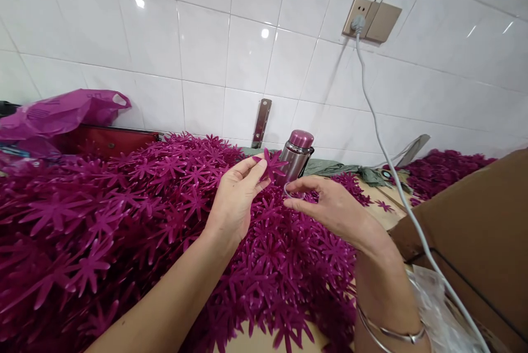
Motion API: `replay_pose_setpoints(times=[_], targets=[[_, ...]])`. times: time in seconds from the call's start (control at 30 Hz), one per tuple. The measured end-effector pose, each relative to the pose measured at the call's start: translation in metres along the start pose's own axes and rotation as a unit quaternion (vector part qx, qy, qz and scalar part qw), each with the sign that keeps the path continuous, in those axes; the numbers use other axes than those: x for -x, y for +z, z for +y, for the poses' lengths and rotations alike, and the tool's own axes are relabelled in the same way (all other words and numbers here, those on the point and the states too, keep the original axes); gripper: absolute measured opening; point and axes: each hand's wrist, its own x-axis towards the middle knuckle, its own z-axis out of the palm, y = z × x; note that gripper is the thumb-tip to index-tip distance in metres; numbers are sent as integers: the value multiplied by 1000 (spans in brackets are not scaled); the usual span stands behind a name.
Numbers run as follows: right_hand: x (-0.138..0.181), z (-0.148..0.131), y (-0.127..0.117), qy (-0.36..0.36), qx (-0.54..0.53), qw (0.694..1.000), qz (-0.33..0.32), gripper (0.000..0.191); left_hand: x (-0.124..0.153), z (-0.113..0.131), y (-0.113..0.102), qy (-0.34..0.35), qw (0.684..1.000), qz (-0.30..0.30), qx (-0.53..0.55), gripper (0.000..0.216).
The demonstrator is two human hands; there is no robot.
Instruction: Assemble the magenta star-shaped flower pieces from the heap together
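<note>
My left hand (239,188) pinches a magenta artificial flower (273,165) with narrow, finger-like petals between thumb and forefinger. To its right, my right hand (325,202) has its thumb and forefinger curved toward each other. A thin, pale, see-through loop (286,190) shows between those two fingertips; its exact kind is unclear. Beneath both hands spreads a large heap of the same magenta artificial flowers (165,221), reaching from the left edge to below the right wrist. Behind the fingers stands a steel thermos (293,160) with a magenta lid, partly hidden.
A brown cardboard box (474,243) stands at the right, with clear plastic wrap (431,292) beside it. A grey cable (381,138) runs down from the wall socket (363,15). Far left lies a purple plastic bag (74,111). More magenta flowers (441,171) sit far right.
</note>
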Motion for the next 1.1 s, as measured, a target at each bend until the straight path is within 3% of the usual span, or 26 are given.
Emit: replay_pose_setpoints(times=[0.17, 0.27, 0.37, 0.53, 0.7, 1.1], targets=[[1, -26, 13, -86, -51, 974, 203, 19, 3, -6, 3, 5, 1000, -17, 20, 21], [0, -32, 24, -139, -14, 952, 273, 22, 5, -8, 5, 5, 999, -19, 25, 23], [-2, -33, 29, -149, 10, 938, 313, 29, 6, -8, 7, 9, 1000, -13, 20, 24], [-2, -32, 28, -154, -14, 941, 302, 11, 7, -5, 8, -18, 999, -35, 20, 23], [-4, -25, 24, -143, -66, 945, 288, 5, 8, -5, 7, -33, 998, -50, 16, 18], [-6, -17, 18, -53, -240, 955, 166, 15, 9, -7, 6, -35, 998, -49, -24, 20]])
